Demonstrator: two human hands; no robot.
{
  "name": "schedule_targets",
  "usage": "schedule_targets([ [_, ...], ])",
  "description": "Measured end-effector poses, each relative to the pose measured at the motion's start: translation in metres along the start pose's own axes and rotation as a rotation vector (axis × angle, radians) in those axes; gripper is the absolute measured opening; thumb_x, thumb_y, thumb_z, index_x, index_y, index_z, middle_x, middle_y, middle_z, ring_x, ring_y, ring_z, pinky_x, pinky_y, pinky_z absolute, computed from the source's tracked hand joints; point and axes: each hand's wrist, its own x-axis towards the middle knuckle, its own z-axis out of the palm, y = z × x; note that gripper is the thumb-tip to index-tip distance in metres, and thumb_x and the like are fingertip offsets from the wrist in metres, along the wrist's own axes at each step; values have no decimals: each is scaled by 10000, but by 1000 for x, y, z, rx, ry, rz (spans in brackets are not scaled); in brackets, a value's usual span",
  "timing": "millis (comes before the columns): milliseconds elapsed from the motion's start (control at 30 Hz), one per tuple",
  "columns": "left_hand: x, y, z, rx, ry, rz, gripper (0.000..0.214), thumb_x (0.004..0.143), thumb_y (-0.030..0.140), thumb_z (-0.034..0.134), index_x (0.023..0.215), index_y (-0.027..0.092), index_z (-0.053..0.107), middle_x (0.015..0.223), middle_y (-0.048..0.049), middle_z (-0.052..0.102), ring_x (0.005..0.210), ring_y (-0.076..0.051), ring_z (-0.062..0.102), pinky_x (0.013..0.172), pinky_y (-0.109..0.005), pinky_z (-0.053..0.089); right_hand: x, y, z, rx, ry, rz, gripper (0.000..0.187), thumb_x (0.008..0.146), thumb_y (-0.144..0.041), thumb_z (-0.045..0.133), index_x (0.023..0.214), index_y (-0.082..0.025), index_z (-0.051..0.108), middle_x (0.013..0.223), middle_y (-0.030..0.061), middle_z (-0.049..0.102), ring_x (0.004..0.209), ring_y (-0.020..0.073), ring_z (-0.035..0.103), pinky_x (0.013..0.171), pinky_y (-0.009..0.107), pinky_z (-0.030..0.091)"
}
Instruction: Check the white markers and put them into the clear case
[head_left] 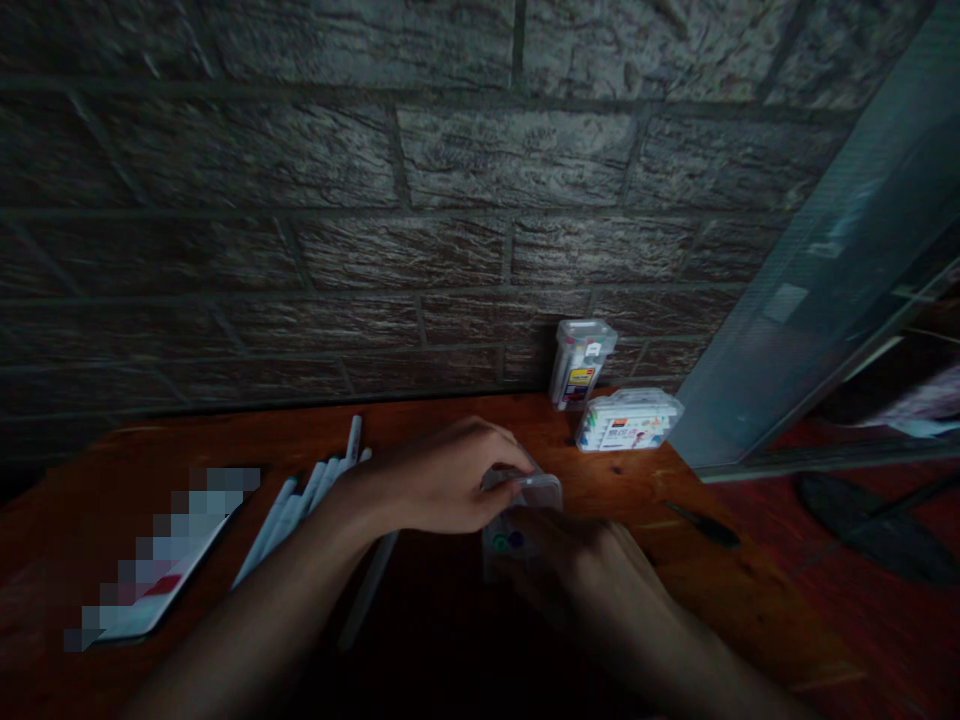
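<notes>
A clear plastic marker case (551, 490) stands in front of me on the wooden table, with a green and a purple round marker end (516, 539) showing inside it. My left hand (461, 475) curls over the far left part of the case, thumb and fingers closed on its rim. At the near right side, my right hand (581, 555) has its fingers bent together at the case's opening. Shadow hides those fingertips and whatever they grip. Several white markers (279, 520) lie beyond and beside my left forearm, and a single marker (369, 590) lies nearer me.
On the wooden table (465, 405), a tall clear pen case (577, 365) and a wide marker box (628, 422) stand near the brick wall (465, 250). A dark slim tool (705, 524) lies at right. A flat, partly blurred device (161, 585) lies at left.
</notes>
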Motion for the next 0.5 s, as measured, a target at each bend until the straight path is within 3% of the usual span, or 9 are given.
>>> schedule_targets([
  [300,0,4,-3,-4,-7,-25,290,927,158,608,1169,204,762,1203,-57,784,1073,-227,730,916,-333,513,-2,1,-2,50,-39,26,478,921,-258,704,1389,-229,614,1116,89,805,851,306,806,672,371,584],
  [500,-2,3,-3,19,29,-50,272,963,231,610,1191,205,755,1180,-58,789,1112,-236,723,962,-334,507,-6,0,-6,59,1,12,416,935,-246,686,1347,-236,634,1112,85,809,839,276,806,679,337,582],
])
